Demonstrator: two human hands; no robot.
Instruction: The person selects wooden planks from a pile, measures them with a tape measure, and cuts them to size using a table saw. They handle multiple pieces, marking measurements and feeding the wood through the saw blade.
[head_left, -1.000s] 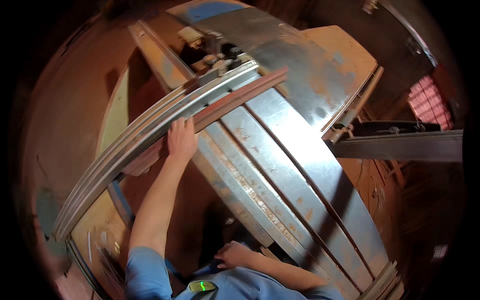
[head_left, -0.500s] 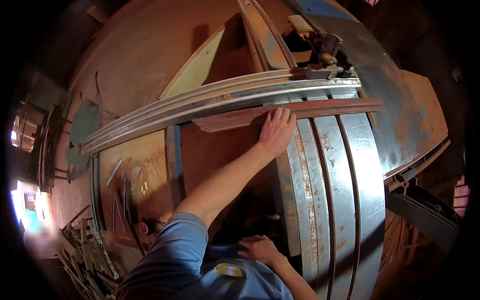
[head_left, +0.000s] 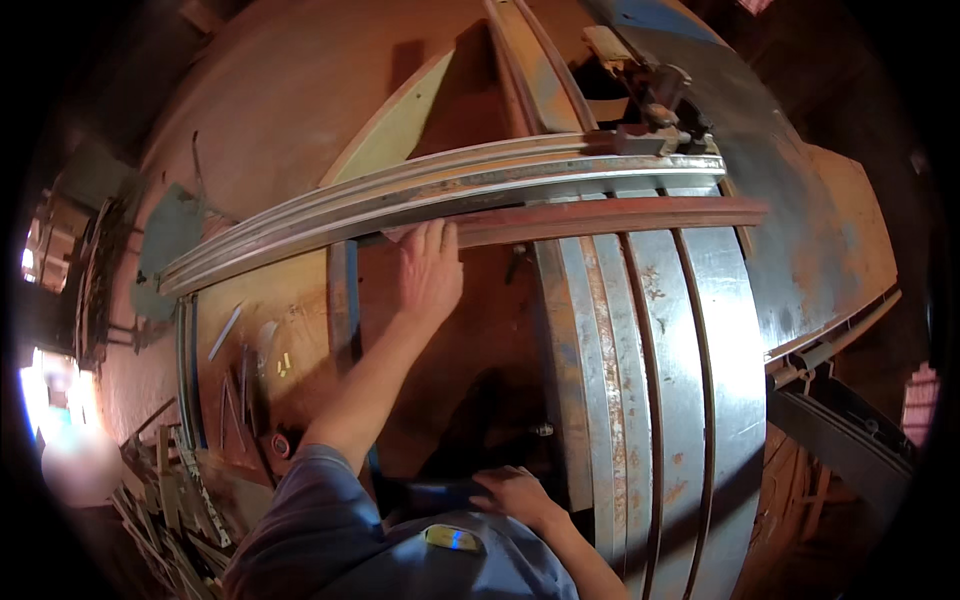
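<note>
A long reddish-brown wooden board (head_left: 610, 214) lies along the near side of a metal fence rail (head_left: 450, 192), its right part across the slotted metal table. My left hand (head_left: 432, 275) is at the board's left end, fingers closed over its edge. Low in the view, close to my body, my right hand (head_left: 515, 497) rests with its fingers loosely stretched out, holding nothing that I can see. Beneath it the surface is dark and hard to make out.
Dark metal clamp parts (head_left: 660, 115) sit at the rail's right end. To the left, a wooden panel (head_left: 310, 290) carries thin sticks and a small round object (head_left: 281, 444). Scrap strips (head_left: 165, 505) pile at lower left. The slotted metal table (head_left: 680, 350) stands at the right.
My left hand has slid left along the board, from its middle to its left end. The board looks nearly in the same place. My right hand has hardly moved.
</note>
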